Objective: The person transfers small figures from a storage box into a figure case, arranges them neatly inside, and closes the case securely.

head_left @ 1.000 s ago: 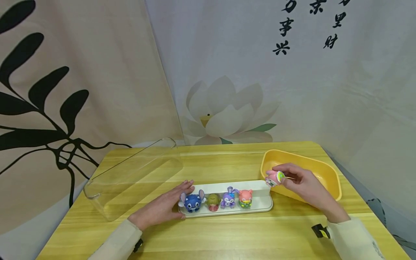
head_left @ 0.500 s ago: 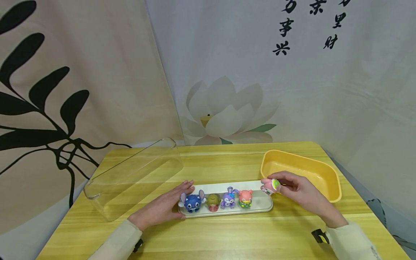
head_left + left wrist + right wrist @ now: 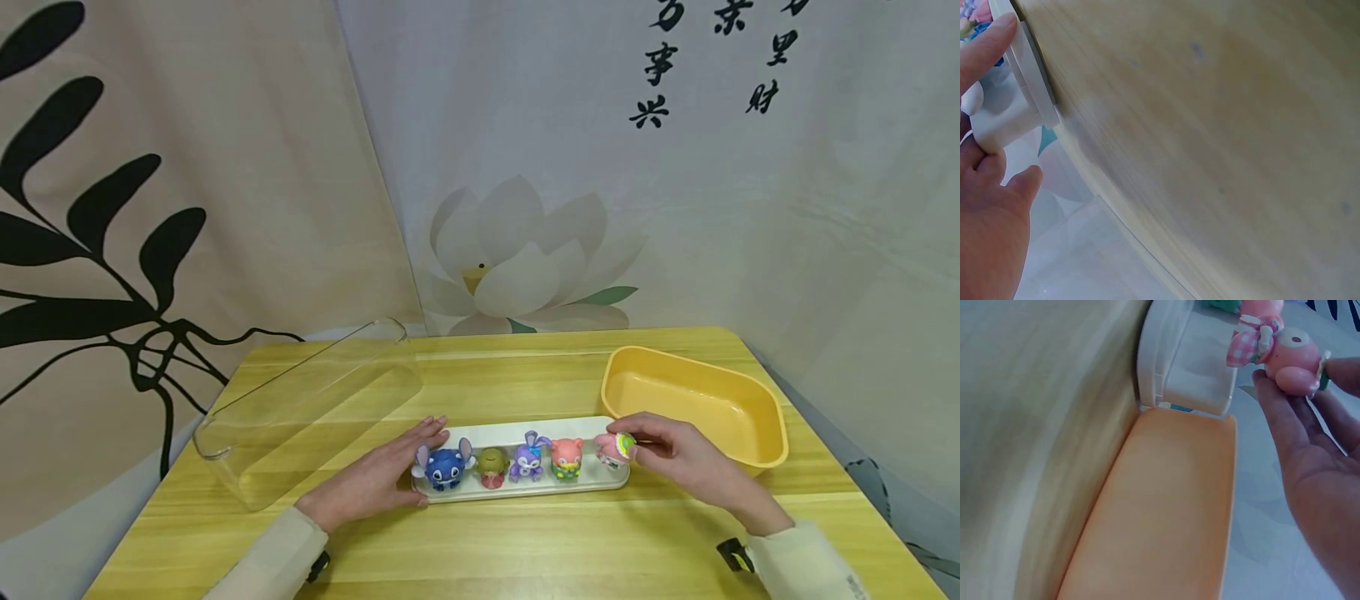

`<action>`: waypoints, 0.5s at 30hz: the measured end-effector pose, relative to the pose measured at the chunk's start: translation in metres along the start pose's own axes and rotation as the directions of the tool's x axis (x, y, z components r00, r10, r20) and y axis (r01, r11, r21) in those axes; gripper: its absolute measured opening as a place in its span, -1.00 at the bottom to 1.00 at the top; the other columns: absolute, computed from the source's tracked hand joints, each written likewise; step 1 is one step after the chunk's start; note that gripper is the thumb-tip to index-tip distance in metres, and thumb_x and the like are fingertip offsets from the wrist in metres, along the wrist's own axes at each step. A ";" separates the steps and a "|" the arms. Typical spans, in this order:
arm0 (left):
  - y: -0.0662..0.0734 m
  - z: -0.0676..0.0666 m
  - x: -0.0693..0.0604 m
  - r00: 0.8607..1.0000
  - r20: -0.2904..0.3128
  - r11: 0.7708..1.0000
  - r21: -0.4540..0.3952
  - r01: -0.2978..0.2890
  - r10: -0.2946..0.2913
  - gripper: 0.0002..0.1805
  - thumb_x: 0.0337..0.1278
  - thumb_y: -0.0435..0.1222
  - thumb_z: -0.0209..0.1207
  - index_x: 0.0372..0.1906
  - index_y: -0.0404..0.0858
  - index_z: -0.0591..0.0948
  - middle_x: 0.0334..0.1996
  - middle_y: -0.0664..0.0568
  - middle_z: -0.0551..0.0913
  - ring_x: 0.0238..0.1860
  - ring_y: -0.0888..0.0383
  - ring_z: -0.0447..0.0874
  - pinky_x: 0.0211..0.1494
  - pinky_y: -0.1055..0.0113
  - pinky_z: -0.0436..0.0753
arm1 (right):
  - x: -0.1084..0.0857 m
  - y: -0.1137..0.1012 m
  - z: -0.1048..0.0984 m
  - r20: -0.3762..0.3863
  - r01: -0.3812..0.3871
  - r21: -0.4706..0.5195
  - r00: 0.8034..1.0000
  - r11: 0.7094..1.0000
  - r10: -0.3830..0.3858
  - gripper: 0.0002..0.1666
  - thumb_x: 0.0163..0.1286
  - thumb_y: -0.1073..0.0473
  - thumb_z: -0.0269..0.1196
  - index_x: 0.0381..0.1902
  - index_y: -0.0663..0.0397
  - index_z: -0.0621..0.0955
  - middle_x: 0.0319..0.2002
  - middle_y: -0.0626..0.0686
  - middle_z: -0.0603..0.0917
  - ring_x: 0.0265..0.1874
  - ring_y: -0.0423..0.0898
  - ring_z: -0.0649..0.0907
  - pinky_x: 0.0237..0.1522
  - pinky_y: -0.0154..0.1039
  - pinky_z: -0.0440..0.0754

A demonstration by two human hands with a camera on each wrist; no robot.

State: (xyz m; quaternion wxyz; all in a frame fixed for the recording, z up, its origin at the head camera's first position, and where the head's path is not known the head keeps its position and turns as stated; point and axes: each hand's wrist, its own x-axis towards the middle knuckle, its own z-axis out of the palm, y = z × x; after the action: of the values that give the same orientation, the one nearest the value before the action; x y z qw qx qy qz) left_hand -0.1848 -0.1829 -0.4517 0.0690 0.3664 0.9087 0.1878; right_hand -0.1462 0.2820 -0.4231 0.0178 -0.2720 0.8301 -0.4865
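Observation:
My right hand [image 3: 686, 458] pinches a pink figurine [image 3: 615, 449] with a green-and-white patch over the right end of a white stepped display base [image 3: 517, 432]. In the right wrist view, the pink figurine [image 3: 1294, 362] shows a checked bow and sits between thumb and fingertips. The left hand [image 3: 382, 475] holds the base's left end, thumb at the front, fingers behind; the left wrist view shows the base's end [image 3: 1007, 109] between them. Along the base stand a blue big-eared figurine [image 3: 445, 468], an olive-green one [image 3: 492, 467], a purple rabbit-like one [image 3: 528, 457] and a pink-red one [image 3: 566, 457].
A yellow plastic bin [image 3: 693, 396] stands behind the right hand, near the base's right end. At the back left of the wooden table [image 3: 525, 550] lies a clear plastic cover [image 3: 315, 408]. A printed curtain [image 3: 525, 125] hangs behind the table.
My right hand has carried the pink figurine left and down, from beside the yellow bin to the right end of the base. The left hand has stayed put.

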 end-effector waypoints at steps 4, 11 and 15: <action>0.000 0.000 0.000 1.000 0.002 1.000 -0.002 0.001 -0.001 0.05 0.08 -0.10 0.53 0.63 -0.10 0.23 0.68 0.03 0.01 0.64 0.00 0.00 0.56 -0.01 0.28 | -0.001 0.004 0.005 0.007 0.029 -0.020 1.000 0.999 -0.029 -0.66 0.51 0.41 0.21 0.18 0.13 0.65 0.10 0.11 0.71 0.01 -0.26 0.67 0.01 -0.41 0.71; 0.000 -0.001 0.000 1.000 0.006 1.000 -0.009 0.000 0.000 0.04 0.09 -0.10 0.52 0.63 -0.11 0.23 0.68 0.03 0.00 0.64 0.00 0.00 0.56 -0.01 0.28 | -0.001 0.004 0.010 0.017 0.051 -0.047 0.999 0.998 -0.050 -0.63 0.49 0.45 0.20 0.16 0.07 0.67 0.10 0.07 0.72 0.02 -0.23 0.66 0.02 -0.37 0.73; 0.000 0.000 0.000 1.000 0.006 1.000 -0.007 0.003 -0.003 0.05 0.09 -0.10 0.52 0.64 -0.10 0.23 0.68 0.02 0.00 0.64 0.00 -0.01 0.57 -0.02 0.28 | 0.000 0.004 0.011 0.027 0.036 -0.063 0.999 0.997 -0.035 -0.62 0.48 0.43 0.21 0.17 0.05 0.67 0.11 0.05 0.72 0.05 -0.22 0.65 0.06 -0.38 0.71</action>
State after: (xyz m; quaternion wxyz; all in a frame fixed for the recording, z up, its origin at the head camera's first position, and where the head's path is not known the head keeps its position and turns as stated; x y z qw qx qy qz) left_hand -0.1852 -0.1831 -0.4515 0.0735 0.3654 0.9083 0.1898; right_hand -0.1449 0.2743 -0.4326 0.0113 -0.2935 0.8400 -0.4563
